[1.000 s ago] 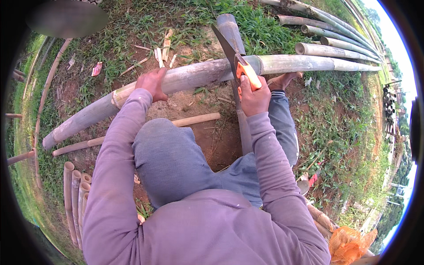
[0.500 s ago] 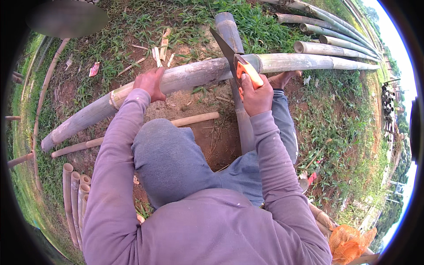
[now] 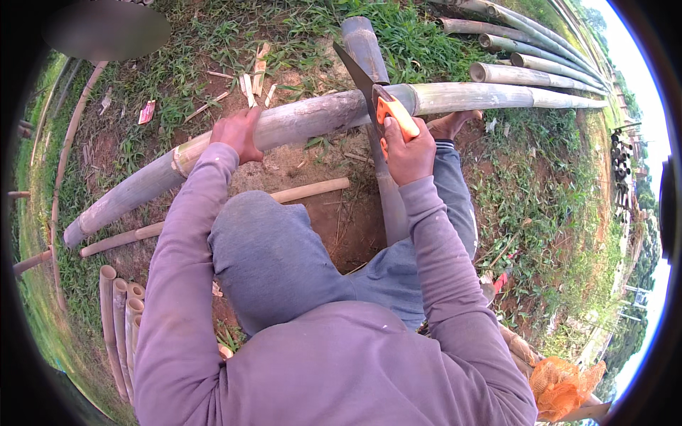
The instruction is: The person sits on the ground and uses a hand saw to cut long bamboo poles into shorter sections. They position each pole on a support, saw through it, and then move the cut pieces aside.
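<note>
A long, thick bamboo pole lies crosswise in front of me, on top of another bamboo piece that runs away from me. My left hand is closed over the long pole, left of the middle. In my right hand is the orange handle of a handsaw, gripped with the fingers wrapped round it. The blade lies across the pole near a joint, its tip pointing away to the upper left. How deep the teeth sit in the bamboo I cannot tell.
Several bamboo poles lie at the far right. Short cut tubes stand at the lower left. A thin bamboo stick lies by my knee, wood slivers beyond the pole. An orange mesh bag sits at the lower right.
The view has shifted very slightly. Both hands and the saw stay at about the same places on the pole.
</note>
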A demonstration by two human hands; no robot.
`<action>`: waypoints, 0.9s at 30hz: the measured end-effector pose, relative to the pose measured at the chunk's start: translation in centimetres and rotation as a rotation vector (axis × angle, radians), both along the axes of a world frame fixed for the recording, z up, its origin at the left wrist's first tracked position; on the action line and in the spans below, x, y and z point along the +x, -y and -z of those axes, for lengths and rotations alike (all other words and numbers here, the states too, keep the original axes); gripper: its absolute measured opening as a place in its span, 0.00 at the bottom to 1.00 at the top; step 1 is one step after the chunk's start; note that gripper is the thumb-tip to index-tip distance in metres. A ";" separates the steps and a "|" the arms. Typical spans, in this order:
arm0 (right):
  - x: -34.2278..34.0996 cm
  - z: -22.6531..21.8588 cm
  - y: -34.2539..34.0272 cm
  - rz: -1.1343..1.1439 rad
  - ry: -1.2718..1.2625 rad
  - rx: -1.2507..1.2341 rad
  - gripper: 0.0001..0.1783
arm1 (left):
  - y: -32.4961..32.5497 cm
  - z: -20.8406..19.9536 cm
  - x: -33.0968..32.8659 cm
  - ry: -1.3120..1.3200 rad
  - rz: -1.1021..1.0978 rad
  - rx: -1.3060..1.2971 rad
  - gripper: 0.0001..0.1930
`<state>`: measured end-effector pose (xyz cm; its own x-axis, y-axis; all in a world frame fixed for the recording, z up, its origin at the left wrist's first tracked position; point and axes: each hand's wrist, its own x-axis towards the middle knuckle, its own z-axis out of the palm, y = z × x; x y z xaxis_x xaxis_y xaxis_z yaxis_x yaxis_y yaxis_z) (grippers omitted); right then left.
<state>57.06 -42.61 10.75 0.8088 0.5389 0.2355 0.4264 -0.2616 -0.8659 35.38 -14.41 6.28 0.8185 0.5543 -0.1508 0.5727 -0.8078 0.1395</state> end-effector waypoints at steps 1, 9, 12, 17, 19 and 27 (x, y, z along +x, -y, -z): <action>0.0 0.5 0.1 -0.001 -0.042 -0.021 0.13 | -0.1 0.1 -0.2 0.006 0.015 -0.018 0.49; -8.3 -2.1 14.6 0.004 0.000 -0.046 0.10 | -0.2 0.7 -0.6 -0.075 -0.048 -0.054 0.50; -1.7 -0.3 3.1 -0.013 0.011 -0.020 0.13 | 0.2 0.4 0.2 -0.075 -0.042 -0.043 0.50; -3.1 0.2 4.8 0.013 -0.122 -0.020 0.12 | -0.5 -0.9 -0.4 -0.056 -0.025 -0.071 0.46; -7.4 -0.6 13.1 0.027 -0.125 0.006 0.10 | -1.0 -0.6 -0.8 -0.105 -0.050 -0.119 0.47; -0.9 1.0 1.7 -0.026 0.029 0.079 0.13 | 0.1 1.0 0.0 0.000 -0.030 -0.006 0.48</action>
